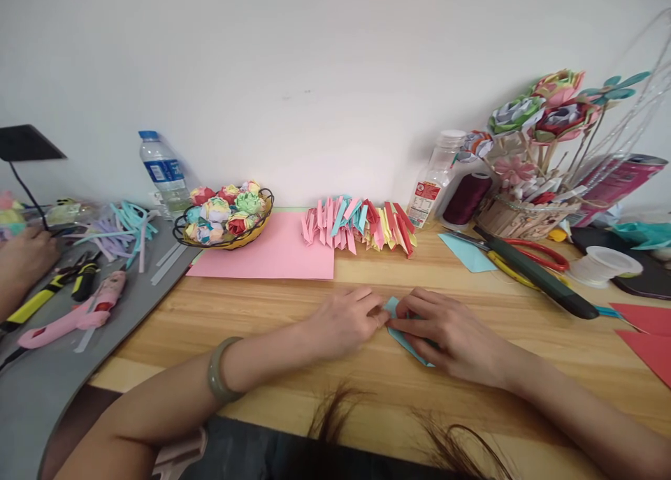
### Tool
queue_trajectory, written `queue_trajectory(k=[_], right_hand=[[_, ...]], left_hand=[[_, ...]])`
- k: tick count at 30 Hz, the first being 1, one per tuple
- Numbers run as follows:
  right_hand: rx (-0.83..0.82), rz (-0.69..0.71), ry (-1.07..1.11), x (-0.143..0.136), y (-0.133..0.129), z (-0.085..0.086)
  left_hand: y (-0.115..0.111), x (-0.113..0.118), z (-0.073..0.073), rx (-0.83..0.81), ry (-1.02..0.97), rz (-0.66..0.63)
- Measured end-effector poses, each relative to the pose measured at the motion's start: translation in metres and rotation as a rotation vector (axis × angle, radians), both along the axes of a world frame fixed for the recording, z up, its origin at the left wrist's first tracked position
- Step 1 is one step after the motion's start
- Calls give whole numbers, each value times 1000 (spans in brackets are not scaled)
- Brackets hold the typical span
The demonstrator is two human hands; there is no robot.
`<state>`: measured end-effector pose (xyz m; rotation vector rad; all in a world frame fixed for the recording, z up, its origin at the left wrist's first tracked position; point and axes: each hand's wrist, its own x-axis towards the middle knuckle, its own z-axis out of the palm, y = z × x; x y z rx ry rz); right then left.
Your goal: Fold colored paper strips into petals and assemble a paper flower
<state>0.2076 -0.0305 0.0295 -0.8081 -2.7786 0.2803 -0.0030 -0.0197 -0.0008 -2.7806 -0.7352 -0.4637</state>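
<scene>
In the head view, a small piece of light-blue paper [402,339] was seen on the wooden table [251,311], its pointed top and slanting lower edge exposed. It was partly covered by the right hand [445,335], loosely bent; its left side was met by the curled left hand [349,323]. Whether either gripped it could not be told.

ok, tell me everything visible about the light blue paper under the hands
The light blue paper is small, matte and looks thin, with a straight lower-left edge running diagonally. It lies low on the wood-grain table, near the front edge. The right hand covers much of it; the left hand has fingertips at its left edge. Its full outline and any folds are hidden.
</scene>
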Motion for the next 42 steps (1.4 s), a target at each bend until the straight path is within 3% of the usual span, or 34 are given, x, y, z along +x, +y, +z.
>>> queue_trajectory(k=[5, 10, 15, 23, 31, 42], right_hand=[[-90, -133, 108, -1, 4, -7], [-160, -512, 191, -1, 13, -15], [-274, -612, 114, -6, 16, -17], [-270, -590, 192, -7, 16, -16], [-115, -618, 125, -6, 11, -19], [251, -288, 78, 0, 2, -25]], left_hand=[[0, -3, -1, -63, -53, -32], [7, -3, -1, -32, -50, -107], [15, 2, 0, 39, -29, -93], [17, 1, 1, 21, 0, -150], [16, 2, 3, 33, 51, -175], [16, 1, 4, 23, 51, -167]])
